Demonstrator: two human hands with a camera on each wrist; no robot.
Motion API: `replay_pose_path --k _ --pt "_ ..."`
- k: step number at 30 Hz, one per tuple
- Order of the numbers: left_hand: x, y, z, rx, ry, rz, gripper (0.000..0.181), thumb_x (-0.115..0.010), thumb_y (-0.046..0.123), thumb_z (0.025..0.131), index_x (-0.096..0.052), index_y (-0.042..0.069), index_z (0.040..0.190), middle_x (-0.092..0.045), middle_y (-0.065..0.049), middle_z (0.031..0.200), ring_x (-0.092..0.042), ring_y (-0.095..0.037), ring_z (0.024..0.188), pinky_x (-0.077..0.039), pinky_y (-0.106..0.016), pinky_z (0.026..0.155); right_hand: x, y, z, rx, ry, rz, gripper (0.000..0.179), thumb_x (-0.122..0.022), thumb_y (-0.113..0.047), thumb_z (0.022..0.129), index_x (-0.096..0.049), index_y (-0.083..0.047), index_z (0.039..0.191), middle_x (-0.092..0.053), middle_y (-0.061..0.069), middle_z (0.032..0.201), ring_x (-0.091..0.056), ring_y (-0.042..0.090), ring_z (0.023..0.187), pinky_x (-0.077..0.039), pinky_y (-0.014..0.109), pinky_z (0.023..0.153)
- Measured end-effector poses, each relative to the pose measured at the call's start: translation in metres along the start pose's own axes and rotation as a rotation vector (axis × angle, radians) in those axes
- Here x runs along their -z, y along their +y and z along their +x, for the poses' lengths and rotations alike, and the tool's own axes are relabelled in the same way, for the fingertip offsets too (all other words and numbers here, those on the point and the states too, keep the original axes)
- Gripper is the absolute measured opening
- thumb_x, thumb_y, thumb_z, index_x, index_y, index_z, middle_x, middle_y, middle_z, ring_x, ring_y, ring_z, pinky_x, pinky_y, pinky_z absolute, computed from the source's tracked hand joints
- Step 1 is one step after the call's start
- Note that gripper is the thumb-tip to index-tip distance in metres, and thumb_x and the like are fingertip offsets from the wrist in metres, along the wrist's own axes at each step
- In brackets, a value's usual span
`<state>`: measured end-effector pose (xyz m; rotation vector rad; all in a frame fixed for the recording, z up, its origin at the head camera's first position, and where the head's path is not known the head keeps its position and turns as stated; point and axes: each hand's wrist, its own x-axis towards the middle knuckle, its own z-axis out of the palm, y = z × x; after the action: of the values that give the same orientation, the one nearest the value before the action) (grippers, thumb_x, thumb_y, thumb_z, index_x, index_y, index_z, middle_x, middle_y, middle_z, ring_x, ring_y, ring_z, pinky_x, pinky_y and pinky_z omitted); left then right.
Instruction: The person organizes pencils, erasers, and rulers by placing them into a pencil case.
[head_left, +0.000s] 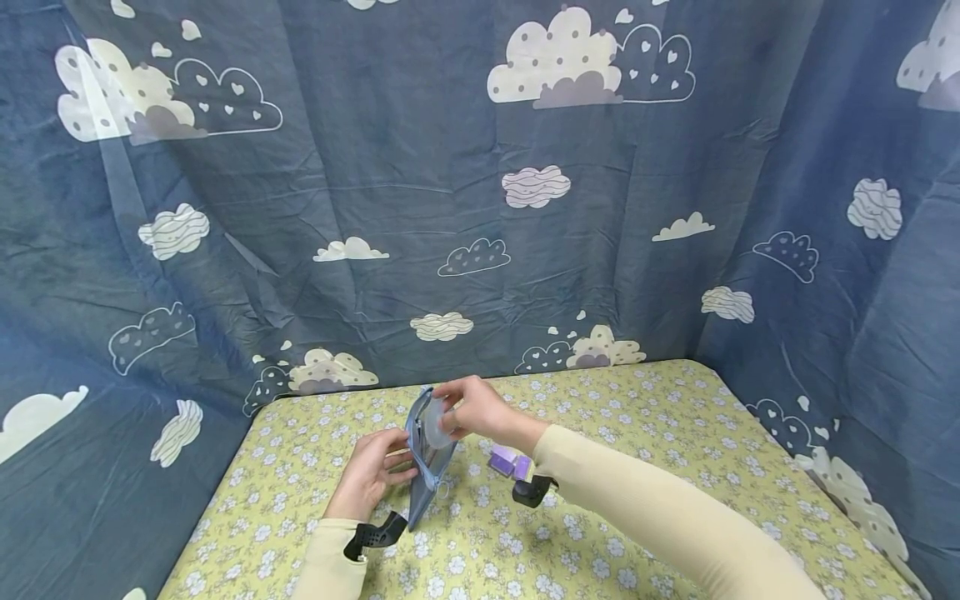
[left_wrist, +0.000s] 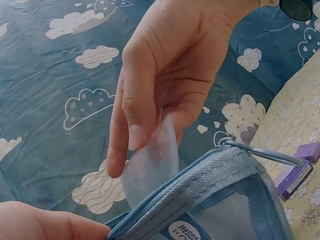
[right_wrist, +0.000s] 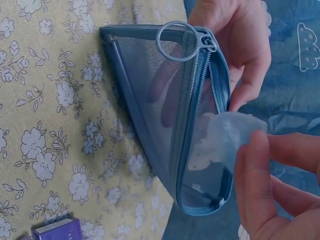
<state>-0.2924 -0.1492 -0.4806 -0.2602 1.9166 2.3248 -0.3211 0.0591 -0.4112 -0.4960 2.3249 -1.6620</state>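
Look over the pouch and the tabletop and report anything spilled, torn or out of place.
Nothing stands out. The mesh pouch is unzipped and tilted, but the left hand holds it while the right hand pinches a translucent piece at its mouth. The purple boxes lie together on the flowered cloth; no spill or tear shows.

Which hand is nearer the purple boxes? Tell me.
Right. In the head view, the right hand is up-left of the purple boxes; the left hand is farther left, at the pouch.

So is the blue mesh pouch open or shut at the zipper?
Open: the blue mesh pouch has its zipper edges spread apart, and the right hand holds a translucent piece at the gap.
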Motion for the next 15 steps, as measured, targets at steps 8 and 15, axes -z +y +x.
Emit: replay_pose_path --k 8,15 --pt "0.0004 -0.0021 0.0019 -0.003 0.013 0.002 0.015 -0.063 0.014 0.094 -0.063 -0.001 0.098 -0.062 -0.013 0.094 -0.067 -0.037 0.093 -0.053 -0.061 0.084 -0.0036 0.0057 0.0015 -0.001 0.001 -0.049 0.052 -0.074 0.009 0.081 -0.064 -0.003 0.130 -0.063 0.016 0.103 -0.070 0.025 0.074 -0.061 0.039 0.071" --pt "0.0017 -0.0021 0.0030 0.001 0.017 -0.017 0.013 -0.062 0.013 0.094 -0.063 0.000 0.095 -0.061 -0.013 0.091 -0.068 -0.040 0.094 -0.054 -0.061 0.082 0.0019 0.0045 0.0018 0.018 0.014 -0.070 0.048 -0.076 0.007 0.081 -0.066 -0.005 0.127 -0.064 0.018 0.105 -0.071 0.034 0.081 -0.060 0.047 0.076"
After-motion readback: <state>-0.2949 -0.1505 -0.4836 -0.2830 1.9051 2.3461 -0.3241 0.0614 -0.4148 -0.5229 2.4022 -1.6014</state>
